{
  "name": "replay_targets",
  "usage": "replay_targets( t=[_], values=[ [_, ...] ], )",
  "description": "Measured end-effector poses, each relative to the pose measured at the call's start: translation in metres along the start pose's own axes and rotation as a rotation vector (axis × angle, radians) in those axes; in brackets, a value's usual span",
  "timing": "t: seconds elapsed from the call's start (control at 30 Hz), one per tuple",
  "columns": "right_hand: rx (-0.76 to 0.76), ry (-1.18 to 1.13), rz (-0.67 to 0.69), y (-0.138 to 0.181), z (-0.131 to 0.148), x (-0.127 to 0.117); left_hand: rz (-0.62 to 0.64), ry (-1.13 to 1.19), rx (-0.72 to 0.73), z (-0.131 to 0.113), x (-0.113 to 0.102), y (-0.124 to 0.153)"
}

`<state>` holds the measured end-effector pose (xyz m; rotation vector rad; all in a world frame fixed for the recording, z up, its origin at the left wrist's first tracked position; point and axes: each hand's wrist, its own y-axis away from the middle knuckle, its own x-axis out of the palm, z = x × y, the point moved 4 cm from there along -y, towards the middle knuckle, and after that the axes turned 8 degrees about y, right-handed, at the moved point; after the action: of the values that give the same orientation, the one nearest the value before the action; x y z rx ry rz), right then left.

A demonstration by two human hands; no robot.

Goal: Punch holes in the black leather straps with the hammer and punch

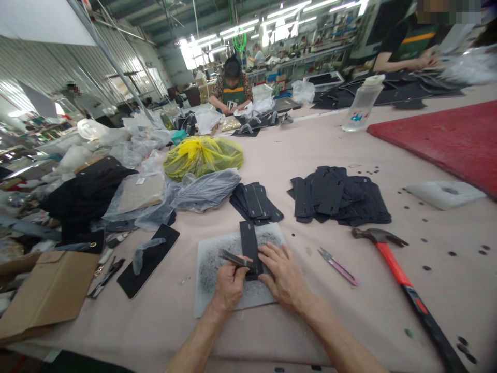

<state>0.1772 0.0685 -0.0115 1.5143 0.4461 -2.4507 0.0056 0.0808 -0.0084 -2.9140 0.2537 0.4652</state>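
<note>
Flanking a strip (249, 239), hands (229, 285) leave the board's (207, 274) left edge free.

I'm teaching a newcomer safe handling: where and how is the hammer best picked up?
Probably by the handle's black part, from above with the right hand: the hammer lies flat to that hand's right, head at the far end, handle slanting toward the near right corner.

The right hand (285, 274) partly hides the dark strip (249, 241); the hammer (402, 282) is cut off at its near end, the red board (442, 142) at right.
</note>
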Motion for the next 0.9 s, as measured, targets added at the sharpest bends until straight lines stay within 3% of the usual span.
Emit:
replay_targets(
  t=[0.57, 0.9],
  values=[
    [0.004, -0.06, -0.063, 0.001, -0.005, 0.0, -0.003, -0.117, 0.023, 0.0, 0.006, 0.001],
    [0.005, -0.071, -0.05, 0.001, -0.006, 0.002, 0.057, -0.356, 0.171, -0.003, 0.018, -0.001]
  ],
)
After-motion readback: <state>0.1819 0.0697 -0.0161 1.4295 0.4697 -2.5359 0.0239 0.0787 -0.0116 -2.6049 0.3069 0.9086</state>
